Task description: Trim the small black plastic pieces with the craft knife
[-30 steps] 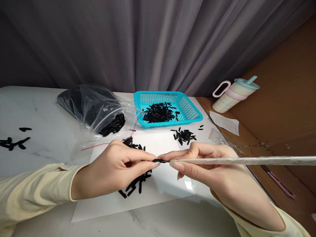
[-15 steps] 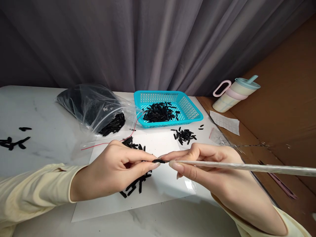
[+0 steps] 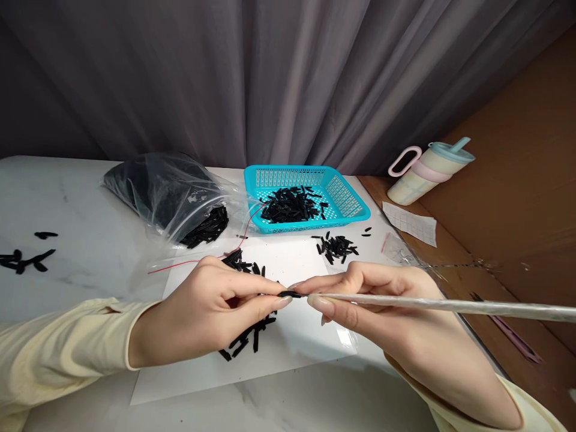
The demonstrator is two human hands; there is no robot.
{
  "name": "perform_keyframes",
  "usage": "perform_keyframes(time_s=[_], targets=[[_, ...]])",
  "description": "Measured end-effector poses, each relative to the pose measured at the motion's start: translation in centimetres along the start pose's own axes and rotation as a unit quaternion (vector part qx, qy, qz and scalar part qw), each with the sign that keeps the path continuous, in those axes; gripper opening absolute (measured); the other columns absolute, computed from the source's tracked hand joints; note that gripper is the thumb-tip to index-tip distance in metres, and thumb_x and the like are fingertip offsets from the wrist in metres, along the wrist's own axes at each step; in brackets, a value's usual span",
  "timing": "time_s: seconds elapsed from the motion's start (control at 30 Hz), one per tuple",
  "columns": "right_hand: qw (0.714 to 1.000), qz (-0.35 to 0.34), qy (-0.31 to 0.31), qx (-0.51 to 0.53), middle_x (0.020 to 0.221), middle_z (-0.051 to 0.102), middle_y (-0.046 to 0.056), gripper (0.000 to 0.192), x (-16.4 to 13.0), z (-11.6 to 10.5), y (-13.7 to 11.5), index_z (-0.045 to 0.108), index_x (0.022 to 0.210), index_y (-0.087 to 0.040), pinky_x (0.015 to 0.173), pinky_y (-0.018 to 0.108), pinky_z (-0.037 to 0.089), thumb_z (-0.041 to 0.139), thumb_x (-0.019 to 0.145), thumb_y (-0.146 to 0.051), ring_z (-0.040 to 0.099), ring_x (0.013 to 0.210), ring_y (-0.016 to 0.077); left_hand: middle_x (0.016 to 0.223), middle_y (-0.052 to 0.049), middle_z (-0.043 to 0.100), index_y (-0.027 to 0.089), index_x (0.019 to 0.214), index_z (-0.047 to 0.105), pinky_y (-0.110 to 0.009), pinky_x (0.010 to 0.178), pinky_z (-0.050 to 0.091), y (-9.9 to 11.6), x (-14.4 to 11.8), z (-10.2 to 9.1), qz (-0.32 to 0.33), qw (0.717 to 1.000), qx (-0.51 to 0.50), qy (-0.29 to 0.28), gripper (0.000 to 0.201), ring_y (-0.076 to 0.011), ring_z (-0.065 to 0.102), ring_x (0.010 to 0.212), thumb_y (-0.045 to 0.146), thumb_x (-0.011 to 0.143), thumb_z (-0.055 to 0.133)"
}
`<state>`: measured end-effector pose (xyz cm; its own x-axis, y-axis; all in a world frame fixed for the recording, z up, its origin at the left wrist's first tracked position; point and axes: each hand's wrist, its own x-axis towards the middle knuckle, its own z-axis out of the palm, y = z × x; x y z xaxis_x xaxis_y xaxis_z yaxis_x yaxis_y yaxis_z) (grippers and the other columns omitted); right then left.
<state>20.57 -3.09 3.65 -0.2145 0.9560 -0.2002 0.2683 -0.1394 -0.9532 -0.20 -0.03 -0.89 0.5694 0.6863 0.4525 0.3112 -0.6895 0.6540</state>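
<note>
Between the thumb and forefinger of my left hand (image 3: 216, 303) is a small black strip (image 3: 290, 294), its right end poking out. My right hand (image 3: 382, 306) pinches a long thin pale rod (image 3: 450, 304) near its tip, and the rod runs off to the right edge. The rod's narrow tip meets or nearly meets the strip's end; the exact contact is too small to make out. Under the hands, loose black strips (image 3: 256, 336) lie on a white sheet (image 3: 297, 354), partly hidden by my left hand.
A clear zip bag (image 3: 166, 186) of black strips lies at the back left, beside a turquoise basket (image 3: 310, 227) holding more. A small black pile (image 3: 337, 247) sits before the basket. At right are a tumbler (image 3: 416, 174), a paper slip (image 3: 409, 223) and pink tweezers (image 3: 515, 339).
</note>
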Motion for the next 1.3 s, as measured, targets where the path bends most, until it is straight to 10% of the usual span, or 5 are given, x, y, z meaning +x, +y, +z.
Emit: perform_keyframes(time_s=[0.87,1.3], targets=[[0.995,-0.065,-0.006,-0.075,0.095,0.073,0.003,0.027,-0.2,0.4,0.4,0.054,0.057,-0.021,0.073,0.029,0.057,0.065,0.082,-0.028,0.069,0.088,0.0235,0.046,0.009,0.028,0.011,0.084,0.069,-0.020,0.037,0.023,0.0,0.1,0.1,0.038,0.998,-0.042,-0.012,0.014,-0.0056,0.023,0.041,0.007,0.082,0.056],[0.863,-0.373,0.119,-0.318,0.105,0.069,0.009,0.025,-1.2,3.2,3.6,0.059,0.091,-0.020,0.076,0.034,0.053,0.041,0.087,-0.004,0.067,0.090,0.0236,0.043,0.006,0.036,0.013,0.068,0.069,-0.017,0.037,0.026,-0.4,0.1,0.3,0.003,0.999,0.034,0.021,0.020,-0.0053,0.030,0.040,0.018,0.084,0.057]])
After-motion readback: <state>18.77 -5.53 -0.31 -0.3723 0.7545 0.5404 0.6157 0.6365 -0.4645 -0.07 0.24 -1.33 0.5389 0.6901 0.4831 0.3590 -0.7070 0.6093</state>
